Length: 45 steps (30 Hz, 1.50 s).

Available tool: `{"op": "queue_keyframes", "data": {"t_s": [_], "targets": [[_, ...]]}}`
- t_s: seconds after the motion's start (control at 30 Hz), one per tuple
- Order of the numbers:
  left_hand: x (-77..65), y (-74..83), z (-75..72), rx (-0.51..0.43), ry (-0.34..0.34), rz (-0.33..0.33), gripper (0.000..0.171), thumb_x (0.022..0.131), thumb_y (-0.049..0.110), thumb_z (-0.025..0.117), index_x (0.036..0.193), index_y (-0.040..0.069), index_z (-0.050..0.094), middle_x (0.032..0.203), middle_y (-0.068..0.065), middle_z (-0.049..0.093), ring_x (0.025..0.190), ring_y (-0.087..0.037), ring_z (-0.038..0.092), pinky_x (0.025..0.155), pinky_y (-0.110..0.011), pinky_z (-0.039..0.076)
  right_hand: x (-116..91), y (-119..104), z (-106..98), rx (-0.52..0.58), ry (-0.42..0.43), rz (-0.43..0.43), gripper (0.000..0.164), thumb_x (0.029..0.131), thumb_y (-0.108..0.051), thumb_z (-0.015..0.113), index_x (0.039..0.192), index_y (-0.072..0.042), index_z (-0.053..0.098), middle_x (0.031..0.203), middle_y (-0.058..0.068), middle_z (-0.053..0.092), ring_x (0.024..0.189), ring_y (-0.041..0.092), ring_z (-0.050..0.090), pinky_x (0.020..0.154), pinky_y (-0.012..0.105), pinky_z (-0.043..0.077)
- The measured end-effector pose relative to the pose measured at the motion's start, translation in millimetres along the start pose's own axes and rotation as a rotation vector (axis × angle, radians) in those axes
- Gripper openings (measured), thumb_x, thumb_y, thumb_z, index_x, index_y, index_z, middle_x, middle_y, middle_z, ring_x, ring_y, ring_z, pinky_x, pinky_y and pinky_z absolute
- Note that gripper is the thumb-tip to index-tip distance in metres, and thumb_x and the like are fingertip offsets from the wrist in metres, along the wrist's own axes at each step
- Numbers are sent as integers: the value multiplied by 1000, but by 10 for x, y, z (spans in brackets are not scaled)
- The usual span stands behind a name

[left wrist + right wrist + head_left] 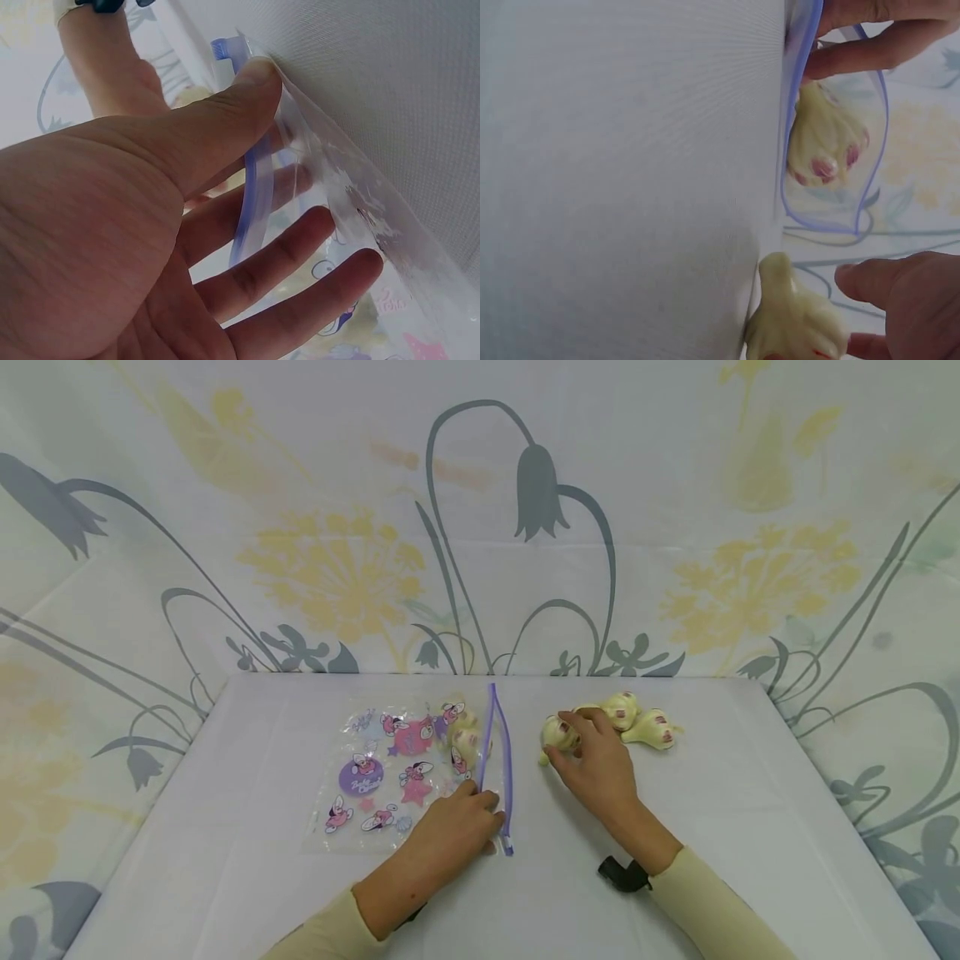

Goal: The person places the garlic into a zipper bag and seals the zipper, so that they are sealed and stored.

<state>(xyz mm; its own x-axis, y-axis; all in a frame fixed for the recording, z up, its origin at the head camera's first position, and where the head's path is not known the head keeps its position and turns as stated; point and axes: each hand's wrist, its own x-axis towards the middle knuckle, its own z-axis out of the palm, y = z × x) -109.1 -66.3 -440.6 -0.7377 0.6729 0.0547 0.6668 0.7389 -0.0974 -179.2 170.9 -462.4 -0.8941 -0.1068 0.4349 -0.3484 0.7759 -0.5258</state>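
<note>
A clear zip bag (pixel 382 777) with cartoon prints lies flat, its purple zip edge (pixel 507 777) facing right and parted. Inside, near the mouth, sits pale garlic (pixel 829 142) with purplish patches. My left hand (pixel 457 827) holds the bag's near edge at the mouth; in the left wrist view its thumb (pixel 251 86) lies on one side of the zip strip, the fingers on the other. My right hand (pixel 600 764) reaches over a garlic bulb (pixel 557 733) right of the bag. In the right wrist view a gap separates the thumb from that bulb (pixel 795 319); some fingers are hidden.
More garlic bulbs, one in the middle (pixel 621 710) and one at the right (pixel 654 729), lie just beyond my right hand. The white tabletop (pixel 750 827) ends at a flower-patterned cloth backdrop (pixel 652 568). A black strap piece (pixel 624 874) shows at my right wrist.
</note>
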Motion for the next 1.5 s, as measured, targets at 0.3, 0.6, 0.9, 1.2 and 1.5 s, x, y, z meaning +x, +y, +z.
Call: {"op": "queue_keyframes", "data": {"t_s": [0.3,0.6,0.9,1.2,1.5], "targets": [[4,-1,7,1,11,2,31,84,40,88,111,24,85,110,6,75,93,-17,61,69,-27,61,19,46,25,-3,-34,-8,43,85,-3,87,126,-4,74,122,18,62,86,27,71,74,44,59],[11,5,-10,-26,-7,-9,30,85,38,88,112,24,85,111,5,75,95,-17,61,70,-28,62,21,52,29,35,-62,23,44,83,1,86,124,-4,71,120,20,64,91,31,70,80,46,60],[12,2,10,-7,2,-3,31,85,40,88,111,23,85,109,5,75,93,-17,61,70,-27,61,22,75,45,56,-44,-18,42,82,1,86,120,-4,68,113,17,64,87,29,71,78,44,60],[20,2,11,-1,-14,-1,31,85,40,88,111,24,84,110,6,75,93,-17,60,72,-27,61,27,48,108,142,-3,-33,42,77,3,82,116,-3,70,111,14,64,84,26,67,73,41,60],[5,10,5,-8,-16,-9,32,84,39,89,111,24,84,110,6,74,93,-17,60,70,-27,61,1,-81,160,256,-57,-6,44,79,1,83,122,-4,71,113,12,64,84,28,71,74,45,63]]}}
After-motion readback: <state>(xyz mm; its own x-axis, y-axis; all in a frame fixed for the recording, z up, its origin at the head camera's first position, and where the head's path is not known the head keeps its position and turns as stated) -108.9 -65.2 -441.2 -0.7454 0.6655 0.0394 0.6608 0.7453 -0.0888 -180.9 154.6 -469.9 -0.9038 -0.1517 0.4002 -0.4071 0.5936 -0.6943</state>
